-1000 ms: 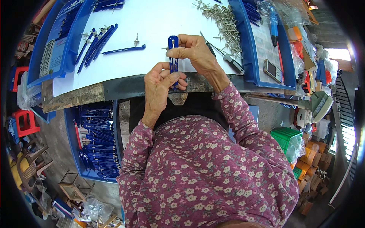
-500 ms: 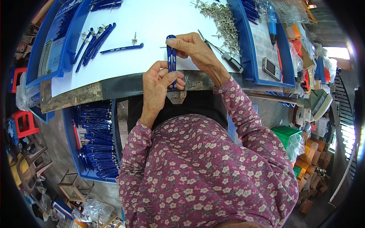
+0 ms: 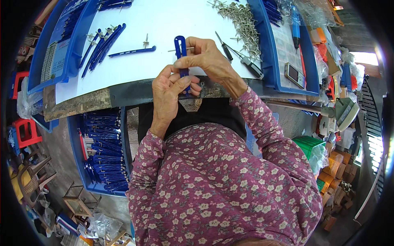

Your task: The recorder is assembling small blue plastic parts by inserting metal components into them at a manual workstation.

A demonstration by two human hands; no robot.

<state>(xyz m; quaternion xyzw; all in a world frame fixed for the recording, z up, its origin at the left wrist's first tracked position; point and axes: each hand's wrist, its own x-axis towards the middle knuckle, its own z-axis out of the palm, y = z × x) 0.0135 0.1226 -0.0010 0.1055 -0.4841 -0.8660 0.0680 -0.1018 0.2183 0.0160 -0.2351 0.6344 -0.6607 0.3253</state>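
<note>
Over the front edge of the white-covered table, both hands hold one long, narrow blue plastic strip [image 3: 184,73] upright. My left hand [image 3: 166,90] is closed round its lower end, thumb in front. Higher up, my right hand [image 3: 209,57] pinches the strip between thumb and fingers. A thin metal pin [image 3: 175,50] crosses the strip below its rounded, slotted top; the pin's other end is partly behind my right fingers. To the left lie a single blue strip [image 3: 131,52], a loose metal pin [image 3: 146,41] and a bunch of blue strips with metal pieces [image 3: 106,46].
Many metal pins [image 3: 244,28] are heaped at the right, beside a black-handled pointed tool [image 3: 226,51] and a grey-and-black handled tool [image 3: 251,67]. Blue trays [image 3: 76,61] [image 3: 269,61] flank the work surface; the right one holds a phone [image 3: 294,75]. Below left, a blue bin [image 3: 76,156] contains many blue strips.
My right hand has shifted slightly down and left along the strip, uncovering its slotted top. More of the crossing metal pin shows. My left hand keeps its grip almost in place.
</note>
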